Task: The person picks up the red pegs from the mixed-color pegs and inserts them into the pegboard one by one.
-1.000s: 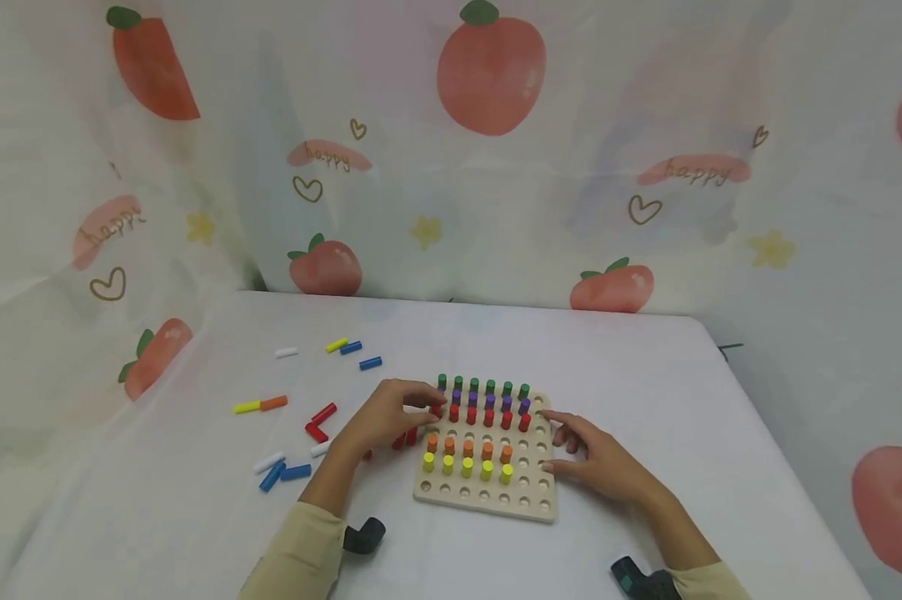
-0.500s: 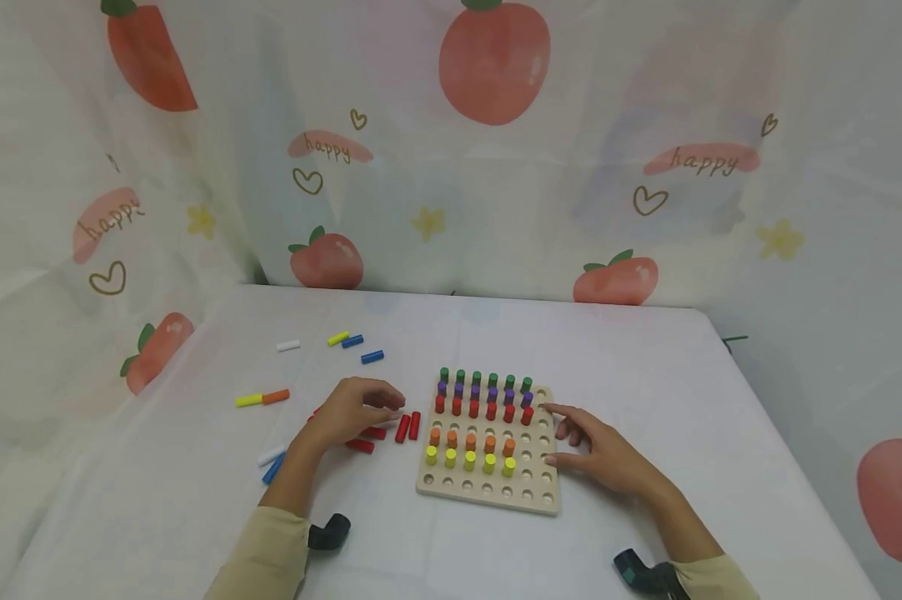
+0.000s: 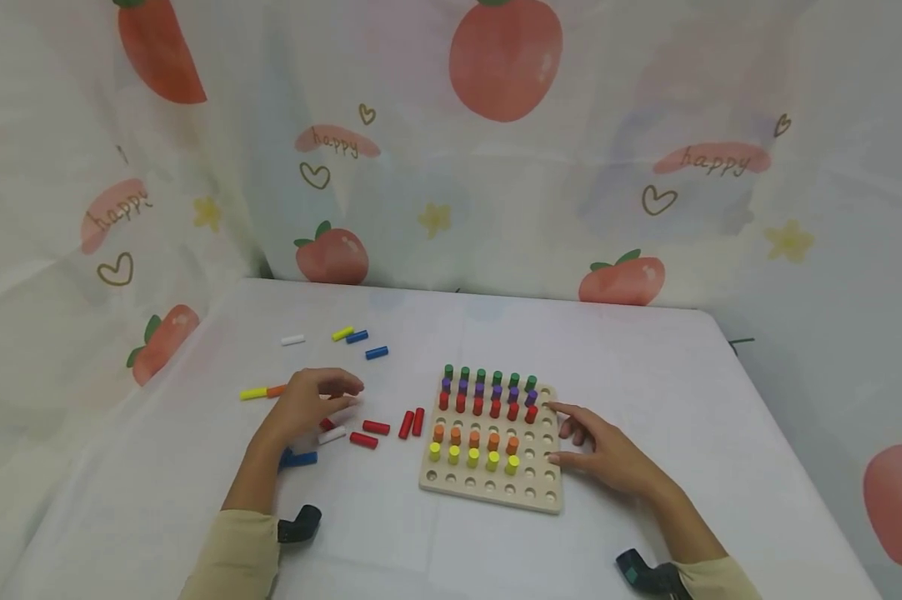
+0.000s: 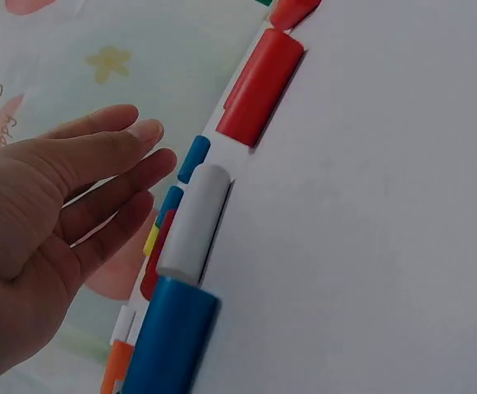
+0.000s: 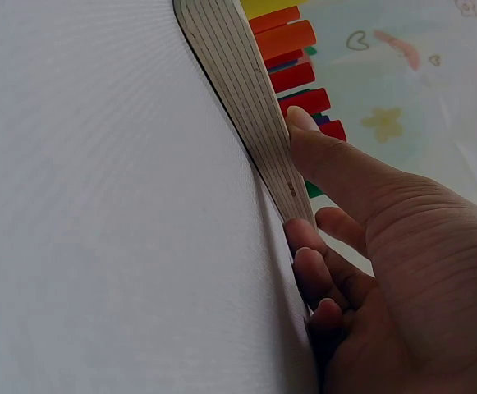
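My left hand (image 3: 308, 408) is held over the loose pegs left of the board, fingers relaxed and holding nothing. In the left wrist view, a white peg (image 4: 195, 222) and a blue peg (image 4: 171, 341) lie close to its fingertips. A square wooden pegboard (image 3: 481, 493) bears rows of green, purple, red, orange and yellow pegs, with bare holes in between. At its right edge rests my right hand (image 3: 604, 446), thumb and index finger spread apart along the side. The right wrist view shows the thumb (image 5: 304, 123) against the board's layered edge (image 5: 246, 90).
Several red pegs (image 3: 376, 427) lie between the left hand and the board. Further back are a white peg (image 3: 293, 340), a yellow peg (image 3: 343, 333) and blue pegs (image 3: 377, 353). Another yellow peg (image 3: 253, 393) lies far left. A printed curtain (image 3: 436, 167) hangs behind the table.
My left hand has moved left, away from the board's red row to above the loose pegs. A sixth red peg stands where its fingers were. The right hand stays at the board's edge.
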A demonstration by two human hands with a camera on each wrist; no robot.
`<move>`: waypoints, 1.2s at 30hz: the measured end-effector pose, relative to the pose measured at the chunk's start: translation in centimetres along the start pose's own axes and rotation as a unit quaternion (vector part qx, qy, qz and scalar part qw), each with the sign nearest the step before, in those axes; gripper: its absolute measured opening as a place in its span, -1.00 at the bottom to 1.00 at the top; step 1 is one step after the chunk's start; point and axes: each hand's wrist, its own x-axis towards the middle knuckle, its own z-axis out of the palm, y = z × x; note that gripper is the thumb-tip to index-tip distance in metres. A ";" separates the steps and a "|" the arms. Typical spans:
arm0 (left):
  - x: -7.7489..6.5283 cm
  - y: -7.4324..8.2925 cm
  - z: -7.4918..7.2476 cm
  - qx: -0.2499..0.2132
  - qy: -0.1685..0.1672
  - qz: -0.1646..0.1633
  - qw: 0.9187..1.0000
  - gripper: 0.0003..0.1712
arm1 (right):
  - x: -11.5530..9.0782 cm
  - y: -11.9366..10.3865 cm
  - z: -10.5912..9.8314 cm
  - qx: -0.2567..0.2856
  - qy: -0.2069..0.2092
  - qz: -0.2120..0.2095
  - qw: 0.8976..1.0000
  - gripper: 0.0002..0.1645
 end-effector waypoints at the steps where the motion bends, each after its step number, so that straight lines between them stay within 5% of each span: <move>1: -0.1 -0.2 -0.3 0.001 0.004 -0.004 1.000 -0.74 | 0.0 0.0 0.0 0.000 0.001 0.000 1.000 -0.07; 17: -2.8 -3.7 -5.2 0.052 0.080 -0.044 0.994 -0.71 | 0.3 0.1 0.0 -0.008 0.002 0.004 1.000 -0.07; 24: -4.0 -5.0 -6.9 0.047 0.087 -0.058 0.993 -0.69 | 0.3 0.1 0.1 -0.014 0.002 0.007 1.000 -0.06; 31: -4.3 -5.7 -6.7 0.048 0.096 -0.075 0.991 -0.70 | 0.4 0.0 0.1 -0.019 0.005 0.006 1.000 -0.06; 36: -3.5 -5.7 -5.5 0.041 0.059 -0.061 0.996 -0.71 | 0.3 0.1 0.2 -0.016 0.007 0.010 1.000 -0.07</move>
